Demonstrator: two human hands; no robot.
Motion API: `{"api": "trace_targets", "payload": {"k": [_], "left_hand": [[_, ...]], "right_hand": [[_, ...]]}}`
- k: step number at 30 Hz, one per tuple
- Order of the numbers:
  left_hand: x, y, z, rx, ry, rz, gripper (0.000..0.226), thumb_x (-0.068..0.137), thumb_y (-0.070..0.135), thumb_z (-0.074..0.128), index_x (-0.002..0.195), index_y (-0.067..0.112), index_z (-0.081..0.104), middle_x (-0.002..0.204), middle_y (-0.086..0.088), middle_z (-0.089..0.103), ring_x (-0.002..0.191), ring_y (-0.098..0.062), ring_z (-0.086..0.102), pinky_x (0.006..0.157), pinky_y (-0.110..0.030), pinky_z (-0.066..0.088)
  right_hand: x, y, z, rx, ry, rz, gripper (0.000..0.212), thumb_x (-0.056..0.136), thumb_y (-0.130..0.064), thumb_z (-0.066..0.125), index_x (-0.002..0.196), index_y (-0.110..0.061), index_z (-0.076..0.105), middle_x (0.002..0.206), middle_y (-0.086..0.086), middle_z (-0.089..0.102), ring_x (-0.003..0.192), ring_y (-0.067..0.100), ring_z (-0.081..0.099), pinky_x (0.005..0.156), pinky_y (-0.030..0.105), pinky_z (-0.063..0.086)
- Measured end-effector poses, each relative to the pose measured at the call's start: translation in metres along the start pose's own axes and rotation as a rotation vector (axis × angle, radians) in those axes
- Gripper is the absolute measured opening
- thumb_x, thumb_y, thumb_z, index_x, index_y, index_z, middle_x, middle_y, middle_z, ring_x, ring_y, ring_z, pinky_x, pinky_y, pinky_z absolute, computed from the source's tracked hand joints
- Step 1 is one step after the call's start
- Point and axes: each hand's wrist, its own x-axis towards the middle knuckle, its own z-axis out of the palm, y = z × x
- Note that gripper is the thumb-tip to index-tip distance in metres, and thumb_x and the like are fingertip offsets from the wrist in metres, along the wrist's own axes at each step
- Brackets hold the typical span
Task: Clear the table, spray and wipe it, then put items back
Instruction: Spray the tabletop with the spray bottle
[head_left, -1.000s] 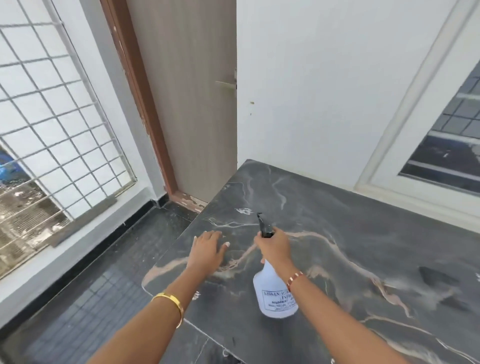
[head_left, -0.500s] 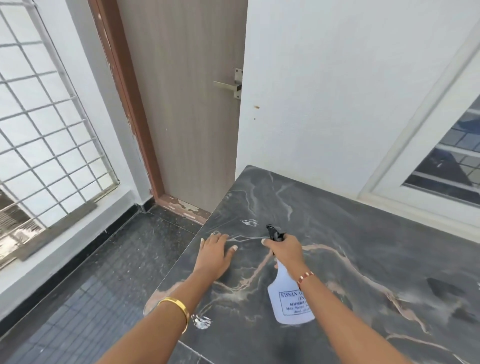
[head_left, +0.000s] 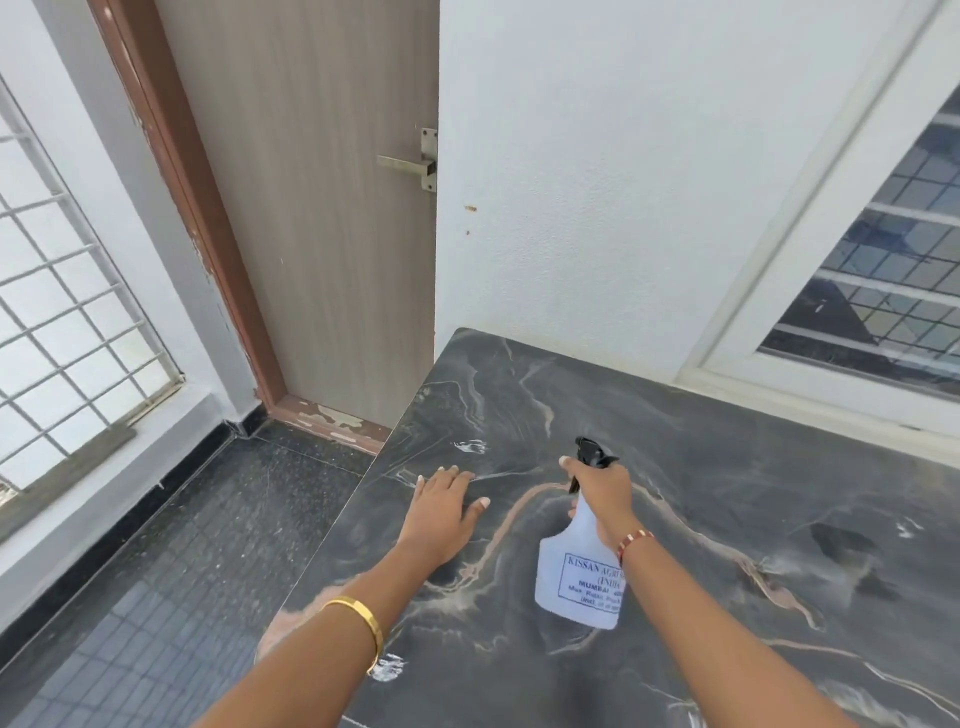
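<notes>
So we're at the spraying bit now. Our right hand (head_left: 602, 486) is wrapped around the neck of the white spray bottle (head_left: 579, 577), index finger out front by the black trigger head (head_left: 589, 452), and the bottle hangs tilted over the dark marble bench (head_left: 727, 467) instead of standing on it. Makes sense, since the nozzle points away from us toward the far side of the bench, so the mist should land on stone we haven't wetted yet.

Our left hand (head_left: 441, 506) lies flat on the bench just left of the bottle, fingers straight and spread, gripping nothing. Looks like it's only there to steady us while we lean in, close to the bench's left edge.

Beyond the bottle there's a small wet glint (head_left: 470, 446) on the stone, and another one (head_left: 387, 667) near the edge under our left wrist, so some spray has probably landed. Nothing else on the bench as far as we can see, so the clearing looks done. No cloth in sight, wiping comes next we guess.
</notes>
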Motion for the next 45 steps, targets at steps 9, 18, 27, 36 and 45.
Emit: {"api": "trace_targets", "payload": {"k": [9,18,27,36,45], "left_hand": [[0.013,0.047,0.016,-0.002,-0.046,0.12,0.053,0.096,0.043,0.033,0.142,0.017,0.031,0.153,-0.007,0.028,0.145,-0.022,0.018,0.12,-0.039,0.006],[0.024,0.064,0.028,0.036,-0.075,0.175,0.051,0.095,0.044,0.034,0.14,0.019,0.035,0.15,-0.006,0.033,0.144,-0.022,0.02,0.119,-0.039,0.009],[0.034,0.089,0.04,0.061,-0.126,0.251,0.053,0.096,0.045,0.034,0.141,0.017,0.033,0.151,-0.007,0.031,0.144,-0.022,0.02,0.119,-0.04,0.009],[0.032,0.18,0.082,0.007,-0.192,0.367,0.052,0.096,0.041,0.036,0.14,0.013,0.036,0.147,-0.006,0.038,0.139,-0.022,0.028,0.119,-0.039,0.016],[0.016,0.267,0.136,0.015,-0.249,0.404,0.05,0.096,0.042,0.035,0.139,0.016,0.037,0.148,-0.007,0.036,0.141,-0.022,0.025,0.119,-0.036,0.016]], "right_hand": [[0.05,-0.004,-0.06,-0.131,0.263,-0.012,0.017,0.074,-0.018,0.064,0.074,-0.002,0.064,0.068,0.013,0.06,0.065,0.027,0.057,0.059,0.033,0.046],[0.068,0.002,-0.083,0.029,0.254,0.068,0.028,0.076,-0.027,0.074,0.08,-0.002,0.059,0.064,0.011,0.059,0.058,0.023,0.055,0.051,0.029,0.044],[0.066,0.007,-0.112,0.17,0.219,0.087,0.015,0.076,-0.005,0.069,0.068,-0.003,0.055,0.056,0.011,0.052,0.041,0.022,0.041,0.038,0.024,0.04],[0.05,0.046,-0.215,0.239,0.359,0.139,0.019,0.077,-0.01,0.071,0.069,-0.001,0.057,0.057,0.01,0.053,0.037,0.018,0.043,0.039,0.023,0.043],[0.072,0.07,-0.327,0.124,0.462,0.158,0.024,0.073,-0.012,0.074,0.061,-0.01,0.054,0.062,0.005,0.053,0.062,0.021,0.05,0.064,0.032,0.04]]}}
